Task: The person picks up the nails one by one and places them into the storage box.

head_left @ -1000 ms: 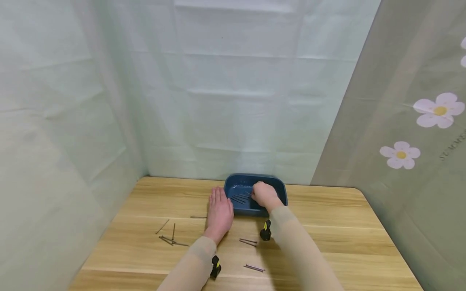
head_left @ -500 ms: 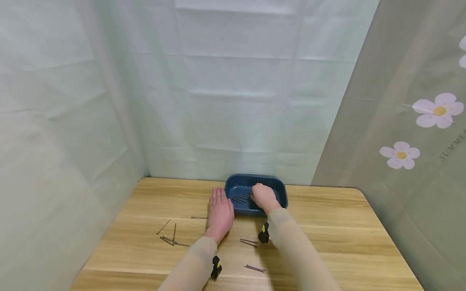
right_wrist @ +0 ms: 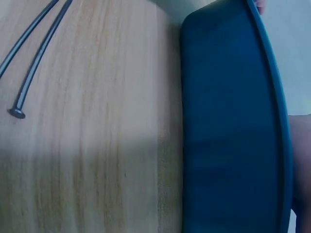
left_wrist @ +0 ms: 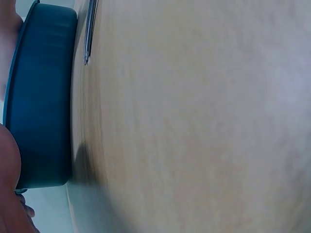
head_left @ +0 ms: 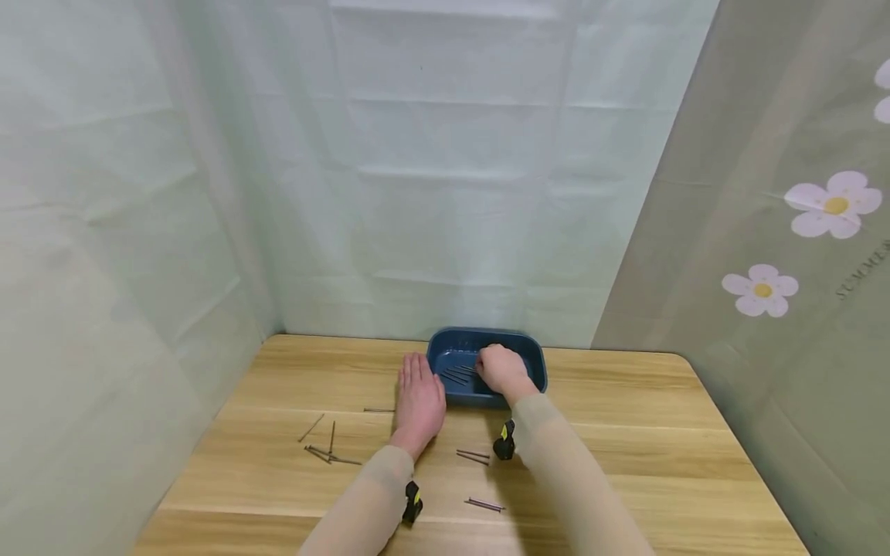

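My left hand lies with straight fingers along the left side of a dark blue tray, touching its wall. Over the tray's rim reaches my right hand, its fingers curled low inside. Several nails lie side by side on the tray floor, and the end of one meets the right fingers. The fingertips themselves are hidden behind the hand. In the left wrist view the tray's outer wall stands beside the left hand. The right wrist view has the tray wall too, with the fingers out of sight.
On the wooden table, loose nails lie in a crossed group at left. A single nail lies beside the left hand. Two pairs, nails and nails, lie in front of the tray. A curtain hangs behind.
My right hand has shifted slightly left inside the tray, and the nail at its fingers now lies closer in line with the others. The left hand stays against the tray.
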{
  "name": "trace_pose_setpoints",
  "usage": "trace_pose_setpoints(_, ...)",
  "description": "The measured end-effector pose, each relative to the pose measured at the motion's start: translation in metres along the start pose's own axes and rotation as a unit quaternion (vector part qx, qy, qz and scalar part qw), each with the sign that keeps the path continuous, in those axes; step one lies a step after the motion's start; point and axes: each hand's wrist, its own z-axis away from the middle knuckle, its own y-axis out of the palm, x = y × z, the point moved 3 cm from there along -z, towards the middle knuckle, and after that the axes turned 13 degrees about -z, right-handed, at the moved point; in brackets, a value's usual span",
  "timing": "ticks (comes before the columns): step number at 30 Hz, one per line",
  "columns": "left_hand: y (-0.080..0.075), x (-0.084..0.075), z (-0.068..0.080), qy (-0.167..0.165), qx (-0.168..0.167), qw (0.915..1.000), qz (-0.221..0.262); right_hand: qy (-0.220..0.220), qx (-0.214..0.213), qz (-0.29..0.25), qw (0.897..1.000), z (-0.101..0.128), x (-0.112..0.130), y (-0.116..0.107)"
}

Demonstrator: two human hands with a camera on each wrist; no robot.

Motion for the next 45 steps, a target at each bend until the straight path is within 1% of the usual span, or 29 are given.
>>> trace_pose_setpoints(4, 0.001, 0.000, 0.002, -0.001, 0.007, 1.0000, -0.006, 0.001, 0.007, -0.009, 1.000, 0.005, 0.000, -0.005)
trace_pose_setpoints(9, 0.000, -0.001, 0.005, -0.002, 0.007, 0.9999, -0.009, -0.005, 0.010, -0.022, 1.000, 0.012, -0.001, -0.007)
trace_pose_setpoints(16, -0.002, -0.003, 0.010, -0.006, 0.005, 0.9999, -0.008, -0.023, 0.001, -0.041, 0.999, 0.023, -0.001, -0.011)
trace_pose_setpoints(24, -0.003, -0.004, 0.015, -0.008, 0.002, 0.9999, -0.009, 0.002, 0.009, -0.026, 1.000, 0.045, 0.001, -0.018)
trace_pose_setpoints(32, -0.003, -0.004, 0.017, -0.014, 0.004, 0.9999, -0.002, -0.032, -0.023, -0.051, 0.998, 0.069, 0.004, -0.027)
trace_pose_setpoints(36, -0.005, -0.005, 0.019, -0.013, -0.005, 0.9999, -0.007, -0.051, -0.045, -0.069, 0.995, 0.081, 0.001, -0.028)
trace_pose_setpoints(41, -0.006, -0.007, 0.022, -0.012, -0.008, 0.9999, -0.004, -0.071, -0.066, -0.095, 0.991, 0.100, -0.005, -0.029)
trace_pose_setpoints(45, -0.005, -0.007, 0.025, -0.016, -0.009, 0.9998, 0.002, -0.079, -0.074, -0.103, 0.989, 0.114, -0.009, -0.028)
